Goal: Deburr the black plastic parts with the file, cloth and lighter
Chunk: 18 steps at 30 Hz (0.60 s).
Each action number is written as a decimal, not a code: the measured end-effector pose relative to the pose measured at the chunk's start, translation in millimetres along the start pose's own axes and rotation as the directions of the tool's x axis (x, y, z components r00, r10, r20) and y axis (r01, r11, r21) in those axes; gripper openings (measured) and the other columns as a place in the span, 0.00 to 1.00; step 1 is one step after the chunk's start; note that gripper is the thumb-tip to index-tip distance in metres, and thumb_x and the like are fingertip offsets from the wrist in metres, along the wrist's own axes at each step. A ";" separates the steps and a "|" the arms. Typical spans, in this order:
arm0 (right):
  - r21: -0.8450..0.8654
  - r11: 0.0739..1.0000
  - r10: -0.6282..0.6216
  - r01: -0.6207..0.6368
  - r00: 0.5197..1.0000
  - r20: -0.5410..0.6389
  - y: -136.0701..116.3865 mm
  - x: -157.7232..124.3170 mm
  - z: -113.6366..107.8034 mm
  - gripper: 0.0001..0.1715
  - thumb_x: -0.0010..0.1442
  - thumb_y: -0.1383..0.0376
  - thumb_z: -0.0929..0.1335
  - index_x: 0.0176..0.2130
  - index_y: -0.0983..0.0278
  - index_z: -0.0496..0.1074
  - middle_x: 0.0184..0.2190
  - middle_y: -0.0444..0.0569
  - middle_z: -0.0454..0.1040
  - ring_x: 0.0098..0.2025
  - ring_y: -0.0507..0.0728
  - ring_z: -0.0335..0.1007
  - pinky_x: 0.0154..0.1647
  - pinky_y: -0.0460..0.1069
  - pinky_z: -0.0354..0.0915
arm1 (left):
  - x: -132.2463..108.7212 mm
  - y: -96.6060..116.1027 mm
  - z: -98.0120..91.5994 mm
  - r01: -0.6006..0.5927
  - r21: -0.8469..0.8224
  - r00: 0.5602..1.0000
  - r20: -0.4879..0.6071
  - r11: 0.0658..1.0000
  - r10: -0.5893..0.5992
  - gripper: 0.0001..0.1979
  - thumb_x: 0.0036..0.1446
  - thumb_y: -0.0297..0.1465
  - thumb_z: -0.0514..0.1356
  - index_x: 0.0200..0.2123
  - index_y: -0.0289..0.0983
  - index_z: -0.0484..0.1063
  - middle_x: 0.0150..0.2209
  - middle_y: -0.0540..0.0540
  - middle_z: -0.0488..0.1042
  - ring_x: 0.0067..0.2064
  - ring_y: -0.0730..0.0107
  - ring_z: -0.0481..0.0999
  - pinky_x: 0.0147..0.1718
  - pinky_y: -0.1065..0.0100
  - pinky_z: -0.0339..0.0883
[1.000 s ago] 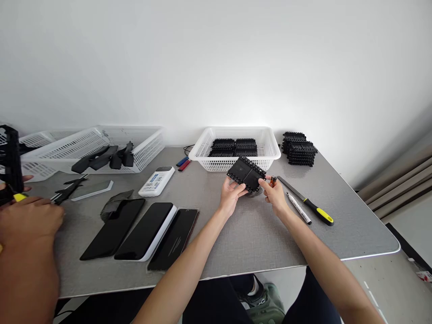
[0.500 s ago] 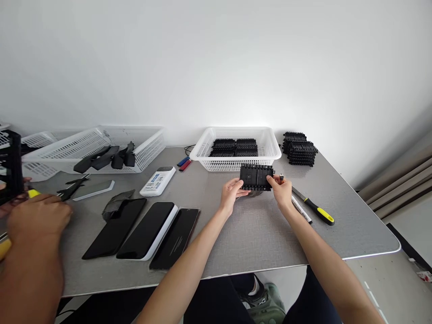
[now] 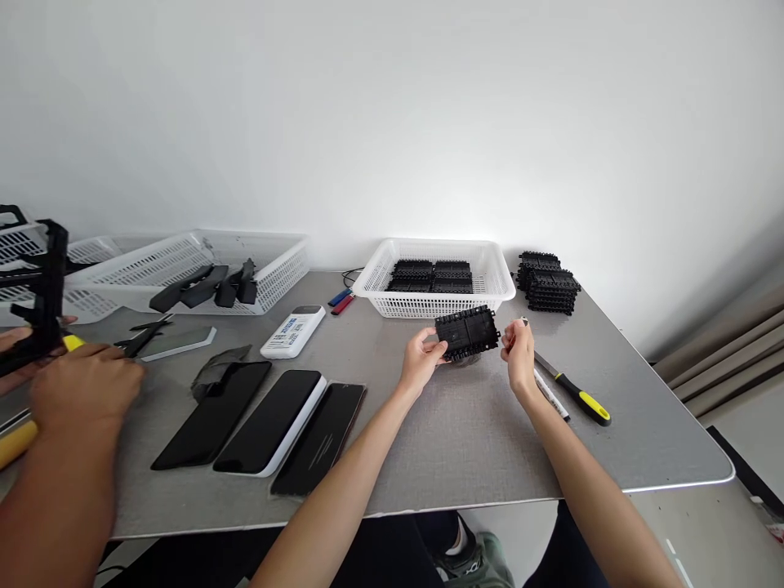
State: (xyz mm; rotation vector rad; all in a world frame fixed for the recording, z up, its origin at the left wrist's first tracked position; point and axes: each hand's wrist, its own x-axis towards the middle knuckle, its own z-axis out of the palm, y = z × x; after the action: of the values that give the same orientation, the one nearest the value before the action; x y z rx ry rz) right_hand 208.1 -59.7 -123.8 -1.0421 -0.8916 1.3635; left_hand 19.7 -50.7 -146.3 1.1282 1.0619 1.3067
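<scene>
My left hand (image 3: 422,359) grips a black rectangular plastic part (image 3: 469,335) by its left end. The part has toothed long edges and is tilted, its right end a little higher. Just off that right end, my right hand (image 3: 519,351) is closed, with the fingers curled together. A small dark tip shows above them, but I cannot make out what it belongs to. Behind the part stands a white plastic basket (image 3: 434,307) holding similar black parts (image 3: 452,273). More such parts are in stacks (image 3: 551,287) to the basket's right.
Right of my forearm lie a file with a black-yellow handle (image 3: 585,398) and a white marker (image 3: 552,396). Phones (image 3: 269,420) and a white power bank (image 3: 294,331) lie to the left. A co-worker's hand (image 3: 86,384) works at far left near another basket (image 3: 282,273).
My right hand has let go of the black part and moved slightly right, its fingers now curled. The part has tilted in my left hand. The view has shifted slightly.
</scene>
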 end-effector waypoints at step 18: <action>-0.049 0.823 0.497 -0.566 0.675 0.546 6.6 -24.3 29.7 0.13 0.49 0.54 0.61 0.25 0.60 0.55 0.23 0.41 0.52 0.23 0.50 0.43 0.20 0.44 0.40 | -6.4 0.9 3.3 -0.177 0.150 0.977 0.147 0.973 0.155 0.11 0.54 0.37 0.64 0.36 0.39 0.66 0.20 0.55 0.72 0.21 0.72 0.71 0.25 0.70 0.66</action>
State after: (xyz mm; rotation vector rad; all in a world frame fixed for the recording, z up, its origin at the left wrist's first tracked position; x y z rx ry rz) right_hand 177.0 -82.4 -118.5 -0.8564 -0.9146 2.2695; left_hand 22.8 -57.1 -145.3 1.4346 1.0039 1.2707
